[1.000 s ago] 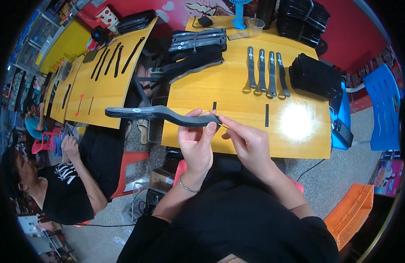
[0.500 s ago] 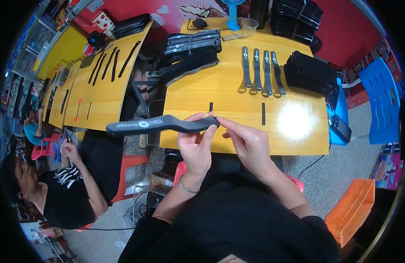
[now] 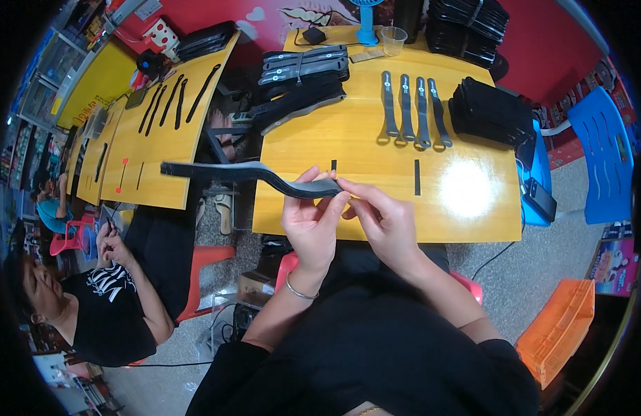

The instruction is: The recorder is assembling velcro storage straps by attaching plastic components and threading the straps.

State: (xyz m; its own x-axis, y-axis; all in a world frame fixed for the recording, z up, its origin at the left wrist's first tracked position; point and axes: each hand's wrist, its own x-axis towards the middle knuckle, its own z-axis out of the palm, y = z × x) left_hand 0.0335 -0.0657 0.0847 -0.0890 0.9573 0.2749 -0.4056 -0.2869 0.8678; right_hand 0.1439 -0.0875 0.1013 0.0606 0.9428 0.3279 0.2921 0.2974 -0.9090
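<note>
A long grey and black hook-and-loop strap (image 3: 220, 171), or a thin layered stack of them, hangs in the air over the table's near edge and sticks out to the left. My left hand (image 3: 311, 225) grips it near its right end, fingers behind and thumb in front. My right hand (image 3: 388, 220) pinches the tip of that end with thumb and forefinger, touching the left fingertips. Beyond my hands, several grey straps (image 3: 406, 107) with looped near ends lie side by side on the yellow table (image 3: 376, 156).
Strap bundles (image 3: 303, 67) lie at the table's back left, and a black stack (image 3: 490, 111) at the right. Two dark strips mark the tabletop. A blue fan (image 3: 367, 24) and clear cup (image 3: 392, 41) stand behind. An orange crate (image 3: 556, 333) is at right; a co-worker (image 3: 112, 305) sits left.
The strap has turned about its length, so its printed grey face no longer shows and its dark layered edge does. Its free left end has risen. Both hands keep their grip.
</note>
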